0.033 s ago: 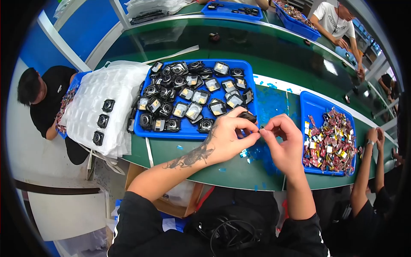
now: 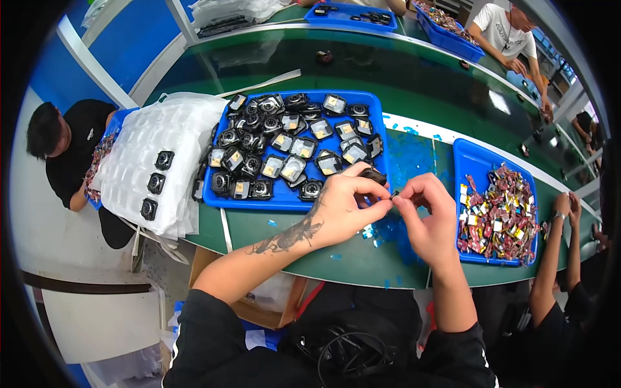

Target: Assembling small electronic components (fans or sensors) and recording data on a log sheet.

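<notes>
My left hand, tattooed along the wrist, is closed around a small black device at the right edge of a blue tray. Its thumb and fingertip come together by a tiny dark piece. From the other side my right hand pinches at that same piece, thumb against forefinger. Whether the piece is joined to the device cannot be made out. The tray is filled with black square camera-like units, some lens up, others showing pale backs.
Right of my hands stands a blue tray of small wired circuit boards. Blue film scraps litter the green table. On the left, a stack of white moulded trays bears three black units. Co-workers sit around; a green conveyor runs behind.
My fingertips have shifted very slightly around the tiny dark piece, which shows a little more. Everything else looks the same.
</notes>
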Tool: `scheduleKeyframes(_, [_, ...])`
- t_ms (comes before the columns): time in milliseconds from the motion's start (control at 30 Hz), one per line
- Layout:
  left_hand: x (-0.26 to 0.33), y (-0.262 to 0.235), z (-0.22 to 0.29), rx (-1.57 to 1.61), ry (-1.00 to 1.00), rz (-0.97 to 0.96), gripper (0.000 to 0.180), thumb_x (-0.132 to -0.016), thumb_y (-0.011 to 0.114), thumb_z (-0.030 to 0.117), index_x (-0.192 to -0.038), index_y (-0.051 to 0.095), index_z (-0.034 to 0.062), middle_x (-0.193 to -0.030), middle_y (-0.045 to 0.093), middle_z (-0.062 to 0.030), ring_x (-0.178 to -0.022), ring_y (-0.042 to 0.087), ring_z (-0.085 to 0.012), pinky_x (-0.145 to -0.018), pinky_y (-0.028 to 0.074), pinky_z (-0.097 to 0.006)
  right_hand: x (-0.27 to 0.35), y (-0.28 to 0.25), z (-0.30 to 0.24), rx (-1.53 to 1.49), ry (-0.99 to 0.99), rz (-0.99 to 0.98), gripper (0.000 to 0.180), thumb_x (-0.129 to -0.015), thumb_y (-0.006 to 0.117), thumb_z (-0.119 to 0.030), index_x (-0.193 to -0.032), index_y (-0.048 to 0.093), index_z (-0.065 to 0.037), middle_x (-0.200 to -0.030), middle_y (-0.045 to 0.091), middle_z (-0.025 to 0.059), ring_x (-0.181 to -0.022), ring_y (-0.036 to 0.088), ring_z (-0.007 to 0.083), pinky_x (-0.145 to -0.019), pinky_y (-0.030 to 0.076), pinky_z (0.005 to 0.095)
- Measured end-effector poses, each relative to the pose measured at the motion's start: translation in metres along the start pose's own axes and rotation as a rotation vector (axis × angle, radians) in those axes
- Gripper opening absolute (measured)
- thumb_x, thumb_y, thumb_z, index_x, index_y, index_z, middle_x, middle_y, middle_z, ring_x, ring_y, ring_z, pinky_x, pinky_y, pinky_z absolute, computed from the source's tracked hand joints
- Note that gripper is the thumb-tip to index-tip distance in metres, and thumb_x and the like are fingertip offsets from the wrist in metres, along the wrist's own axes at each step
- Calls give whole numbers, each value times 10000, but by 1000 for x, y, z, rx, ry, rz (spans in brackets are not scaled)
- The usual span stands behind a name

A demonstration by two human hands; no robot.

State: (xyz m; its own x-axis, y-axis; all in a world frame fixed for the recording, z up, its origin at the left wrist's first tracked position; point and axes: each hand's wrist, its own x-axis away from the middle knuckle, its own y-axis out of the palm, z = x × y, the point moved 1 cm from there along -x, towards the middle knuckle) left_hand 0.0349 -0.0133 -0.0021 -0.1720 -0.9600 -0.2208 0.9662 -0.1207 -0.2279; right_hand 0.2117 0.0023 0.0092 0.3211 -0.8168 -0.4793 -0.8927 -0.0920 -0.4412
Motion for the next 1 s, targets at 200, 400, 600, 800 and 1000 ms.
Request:
scheduleKeyframes(200, [-2,-3,-3,220,-113,-34,138,-809,718,47,-916,702,-39,-993,639,-92,-847,628,-123,-737,516,-232,8,-16,-6,-1,-47,-70,135,-777,666,61,-868,593,-6,-810,589,98,-663,580,177,-588,466,279])
scheduleKeyframes(400, [-2,-4,1,434,-201,-102,164,-849,705,95,-934,692,-46,-858,665,-63,-792,646,-109,-708,512,-232,7,-28,-5,89,198,-88,254,-821,635,18,-1064,682,-39,-916,634,109,-798,605,168,-688,485,275])
scheduleKeyframes(600, [0,-5,5,491,-233,-263,140,-866,692,111,-929,703,-14,-804,665,-33,-729,594,-78,-674,478,-224,10,-3,5,-463,83,-90,155,-829,640,47,-980,665,23,-942,640,105,-867,617,147,-725,502,250])
scheduleKeyframes(800, [-2,-2,-5,587,-187,-58,430,-972,409,86,-1400,370,66,-1190,579,-71,-903,503,-80,-738,418,-215,21,-20,-6,-372,184,230,101,-847,653,44,-942,625,29,-901,645,63,-804,619,101,-707,502,224])
scheduleKeyframes(1000, [-4,8,-16,577,-119,-75,485,-964,430,66,-1433,305,63,-1258,546,-112,-1010,530,-105,-822,433,-245,11,-3,-20,-179,197,78,92,-800,688,29,-889,674,8,-849,668,106,-737,663,158,-643,546,256])
